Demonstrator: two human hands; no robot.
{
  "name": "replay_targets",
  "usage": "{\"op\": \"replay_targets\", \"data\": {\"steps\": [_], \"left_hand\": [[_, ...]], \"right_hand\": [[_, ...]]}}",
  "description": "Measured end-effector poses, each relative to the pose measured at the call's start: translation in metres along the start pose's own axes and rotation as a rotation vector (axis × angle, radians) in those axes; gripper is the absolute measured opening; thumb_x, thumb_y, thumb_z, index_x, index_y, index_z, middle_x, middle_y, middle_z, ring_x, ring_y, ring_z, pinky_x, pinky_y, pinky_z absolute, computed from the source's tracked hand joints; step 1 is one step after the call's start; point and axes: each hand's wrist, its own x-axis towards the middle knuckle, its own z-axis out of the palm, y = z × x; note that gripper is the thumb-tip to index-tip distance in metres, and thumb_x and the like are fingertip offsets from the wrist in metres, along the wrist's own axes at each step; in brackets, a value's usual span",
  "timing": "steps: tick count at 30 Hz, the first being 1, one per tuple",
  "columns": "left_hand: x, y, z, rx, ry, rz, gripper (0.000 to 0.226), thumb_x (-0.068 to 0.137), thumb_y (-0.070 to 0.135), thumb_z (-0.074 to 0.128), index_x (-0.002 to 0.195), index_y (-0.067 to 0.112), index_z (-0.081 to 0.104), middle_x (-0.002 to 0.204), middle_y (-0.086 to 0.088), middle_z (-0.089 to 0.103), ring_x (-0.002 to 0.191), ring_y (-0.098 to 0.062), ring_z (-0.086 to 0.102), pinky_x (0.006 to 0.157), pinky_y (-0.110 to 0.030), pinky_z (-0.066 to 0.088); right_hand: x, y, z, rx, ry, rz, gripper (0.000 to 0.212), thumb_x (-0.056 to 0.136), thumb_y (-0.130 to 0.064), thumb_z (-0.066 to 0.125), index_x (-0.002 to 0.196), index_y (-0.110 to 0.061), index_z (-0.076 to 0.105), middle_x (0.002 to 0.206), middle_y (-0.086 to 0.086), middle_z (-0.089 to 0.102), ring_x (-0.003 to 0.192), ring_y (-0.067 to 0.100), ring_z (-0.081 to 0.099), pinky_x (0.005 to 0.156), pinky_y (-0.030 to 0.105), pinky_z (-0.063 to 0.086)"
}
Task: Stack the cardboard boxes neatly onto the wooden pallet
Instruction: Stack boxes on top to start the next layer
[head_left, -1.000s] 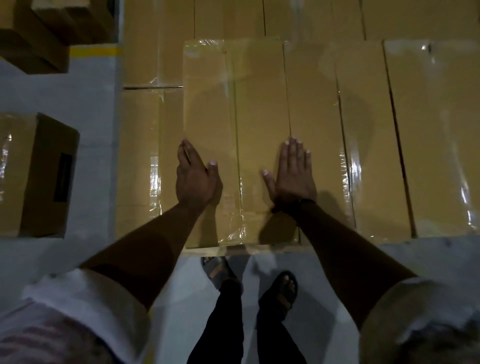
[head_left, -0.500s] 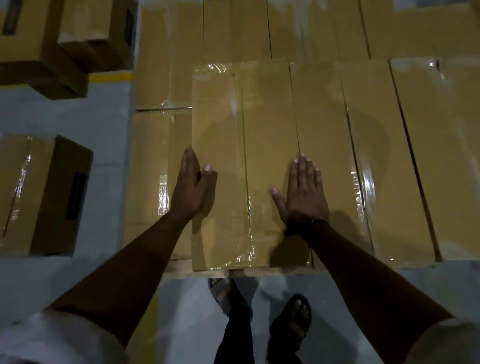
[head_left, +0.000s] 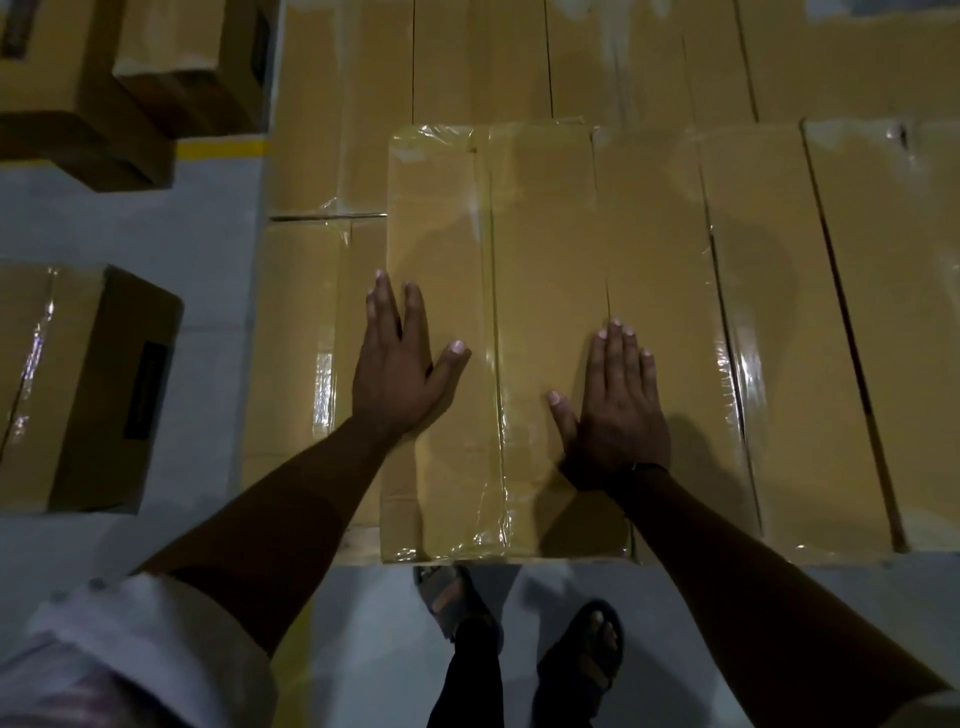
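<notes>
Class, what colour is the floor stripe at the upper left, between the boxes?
The floor stripe is yellow; head view.

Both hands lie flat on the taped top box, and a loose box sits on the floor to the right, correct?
No: the head view shows the loose box on the floor to the left, not the right. The left hand and right hand do lie flat on the taped top box.

Top box (head_left: 540, 249) lying on lower boxes (head_left: 306, 332) along their near edge, more boxes (head_left: 810, 338) sitting just right of it, loose boxes (head_left: 67, 384) standing on the floor (head_left: 208, 249) at left.
</notes>
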Motion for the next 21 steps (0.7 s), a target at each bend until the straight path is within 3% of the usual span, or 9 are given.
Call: {"op": "replay_targets", "data": {"steps": [21], "left_hand": [[0.0065,-0.0020,0.0010,0.022,0.013,0.001,0.093,0.097,0.071,0.041,0.165,0.016,0.007,0.171,-0.012,-0.015,0.158,-0.032,-0.006,0.122,-0.052,0.026]], "right_hand": [[0.0016,-0.0034,-0.0062,0.012,0.018,-0.011,0.084,0.101,-0.054,0.030,0.159,0.004,0.013,0.168,0.022,0.002,0.156,0.034,-0.002,0.124,0.056,0.012]]}}
